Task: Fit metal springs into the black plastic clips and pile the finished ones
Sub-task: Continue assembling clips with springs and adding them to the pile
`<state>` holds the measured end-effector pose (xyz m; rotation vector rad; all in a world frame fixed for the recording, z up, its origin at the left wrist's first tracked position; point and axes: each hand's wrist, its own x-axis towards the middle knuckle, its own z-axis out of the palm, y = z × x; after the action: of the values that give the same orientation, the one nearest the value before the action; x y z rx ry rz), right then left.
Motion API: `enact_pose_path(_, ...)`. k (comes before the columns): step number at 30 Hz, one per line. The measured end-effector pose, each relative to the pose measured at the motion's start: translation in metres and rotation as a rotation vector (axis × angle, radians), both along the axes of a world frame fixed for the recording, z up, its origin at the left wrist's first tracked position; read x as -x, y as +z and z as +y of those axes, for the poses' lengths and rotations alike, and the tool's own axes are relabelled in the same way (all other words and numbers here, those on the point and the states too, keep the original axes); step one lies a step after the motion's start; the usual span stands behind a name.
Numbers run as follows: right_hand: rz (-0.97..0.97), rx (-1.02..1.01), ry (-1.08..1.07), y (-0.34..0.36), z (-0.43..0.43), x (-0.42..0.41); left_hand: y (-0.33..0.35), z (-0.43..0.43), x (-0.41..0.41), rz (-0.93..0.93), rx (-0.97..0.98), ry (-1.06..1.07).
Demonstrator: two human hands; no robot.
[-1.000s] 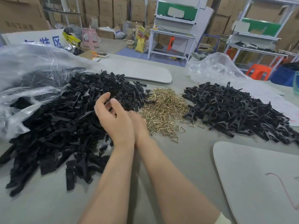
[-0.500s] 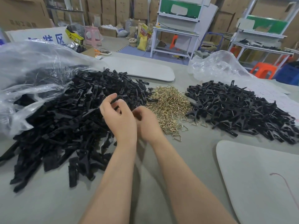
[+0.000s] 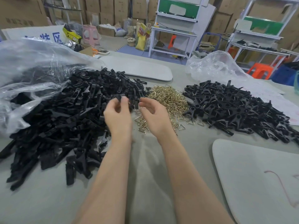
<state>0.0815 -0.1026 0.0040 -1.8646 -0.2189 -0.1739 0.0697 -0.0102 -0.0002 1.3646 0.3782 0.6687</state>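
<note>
Brass springs heaped between two piles of black clips.
The heap of brass-coloured wire springs (image 3: 168,101) is the marker, with a few loose triangular ones strayed off its near edge. To its left, touching it, sprawls the larger pile of bare black clip parts (image 3: 64,123). Just to its right lies the pile of finished clips (image 3: 239,109), splayed, with wire showing. The left hand (image 3: 118,117) pinches one black clip part (image 3: 119,97) just left of the heap.

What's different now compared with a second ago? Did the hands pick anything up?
The two hands, close together a second ago, have drawn apart. The left hand now pinches a black clip at its fingertips; the right hand has shifted right, over the near edge of the springs, and I cannot tell if it holds anything. The loose clips, springs and finished pile lie as before.
</note>
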Motion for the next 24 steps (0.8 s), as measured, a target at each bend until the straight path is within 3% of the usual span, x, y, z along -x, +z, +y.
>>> enact_pose_path(3, -0.042, 0.165, -0.001, -0.005, 0.022, 0.002, 0.009, 0.004, 0.005, -0.176, 0.078, 0.137)
enact_pose_path(9, -0.180, 0.654, 0.375, -0.006, 0.065, -0.008, 0.022, 0.009, 0.012, -0.353, 0.068, 0.228)
enact_pose_path(14, -0.202, 0.715, 0.195, -0.011, 0.051, -0.005, 0.018, 0.002, 0.009, -0.321, 0.104, 0.068)
enact_pose_path(17, -0.133, 0.537, 0.134, -0.017, 0.029, 0.006, 0.010, -0.009, 0.001, -0.206, 0.104, -0.018)
enact_pose_path(20, 0.017, 0.186, -0.009, -0.018, 0.002, 0.005, 0.005, -0.024, -0.011, -0.067, 0.167, -0.095)
enact_pose_path(24, 0.134, -0.306, -0.213, -0.018, -0.035, -0.005, -0.005, -0.041, -0.017, 0.028, 0.389, -0.347)
